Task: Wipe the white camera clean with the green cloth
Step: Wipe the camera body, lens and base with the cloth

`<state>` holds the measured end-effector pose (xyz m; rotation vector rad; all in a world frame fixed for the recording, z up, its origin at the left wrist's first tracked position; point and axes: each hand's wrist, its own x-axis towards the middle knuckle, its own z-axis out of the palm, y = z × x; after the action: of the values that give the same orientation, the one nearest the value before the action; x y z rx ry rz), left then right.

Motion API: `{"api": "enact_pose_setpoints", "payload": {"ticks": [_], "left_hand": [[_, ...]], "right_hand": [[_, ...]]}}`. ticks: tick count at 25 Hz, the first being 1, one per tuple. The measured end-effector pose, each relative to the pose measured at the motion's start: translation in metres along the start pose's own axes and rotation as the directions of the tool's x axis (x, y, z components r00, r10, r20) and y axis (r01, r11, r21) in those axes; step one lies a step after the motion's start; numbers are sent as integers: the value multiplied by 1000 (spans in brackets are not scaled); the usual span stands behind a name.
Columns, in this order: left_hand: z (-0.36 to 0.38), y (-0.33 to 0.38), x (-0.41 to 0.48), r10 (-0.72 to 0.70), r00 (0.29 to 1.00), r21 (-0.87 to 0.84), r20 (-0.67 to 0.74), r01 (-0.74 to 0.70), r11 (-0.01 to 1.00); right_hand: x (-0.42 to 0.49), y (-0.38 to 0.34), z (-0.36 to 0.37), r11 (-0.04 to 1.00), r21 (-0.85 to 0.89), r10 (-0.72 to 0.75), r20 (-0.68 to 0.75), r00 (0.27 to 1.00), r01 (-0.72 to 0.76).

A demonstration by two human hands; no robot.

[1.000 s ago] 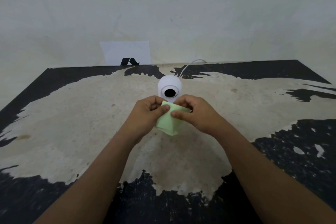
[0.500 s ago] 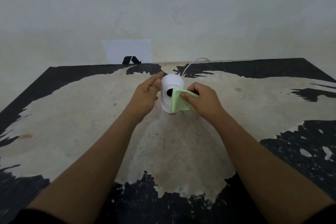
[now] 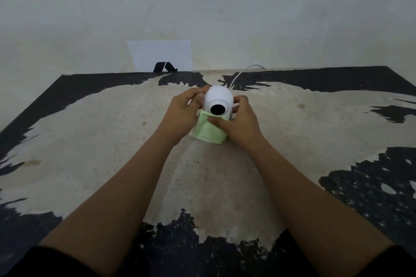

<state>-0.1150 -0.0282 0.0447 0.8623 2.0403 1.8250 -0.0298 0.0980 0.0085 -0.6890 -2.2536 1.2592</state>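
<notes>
The white camera is a rounded dome with a black lens facing me, standing mid-table. My left hand grips its left side, fingers wrapped against the dome. My right hand holds the folded green cloth with the thumb pressing it against the camera's lower front, just under the lens; the other fingers reach around the right side. The cloth hangs down over the camera's base, which is hidden.
A white cable runs from behind the camera to the wall. A white paper with a black mark leans on the wall at the back. The worn black-and-beige table extends widely on both sides.
The cloth has moved from the lens's right side down below the lens. My left hand closed more firmly on the camera's side, and the lens is uncovered.
</notes>
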Motion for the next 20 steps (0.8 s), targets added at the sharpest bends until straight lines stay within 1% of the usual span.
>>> {"api": "enact_pose_setpoints", "payload": {"ticks": [3,5,6,10,13,15,18,20], "left_hand": [[-1,-2,2,61,998,95,-22,-58,994],[-1,-2,2,61,998,117,-11,-59,991],[-1,-2,2,61,998,121,-5,-60,991],[-2,-5,5,37,999,71,8,-38,997],[-3,-5,4,30,999,71,12,-31,997],[-3,-5,3,21,1000,48,13,-21,999],[-3,-6,2,8,1000,22,14,-9,1000],[-3,-7,2,-5,1000,11,4,5,1000]], "right_hand": [[-4,-8,17,998,13,56,-110,992,-55],[-3,-11,21,995,2,96,-141,985,-96],[-2,-11,20,995,-12,101,-134,986,-104],[1,-6,5,992,-108,66,-33,997,-70],[6,0,-11,984,-173,45,35,998,-38],[11,1,-24,986,-165,39,80,996,-25],[12,0,-38,994,-106,33,159,987,-17],[10,0,-35,994,-111,21,155,988,-3]]}}
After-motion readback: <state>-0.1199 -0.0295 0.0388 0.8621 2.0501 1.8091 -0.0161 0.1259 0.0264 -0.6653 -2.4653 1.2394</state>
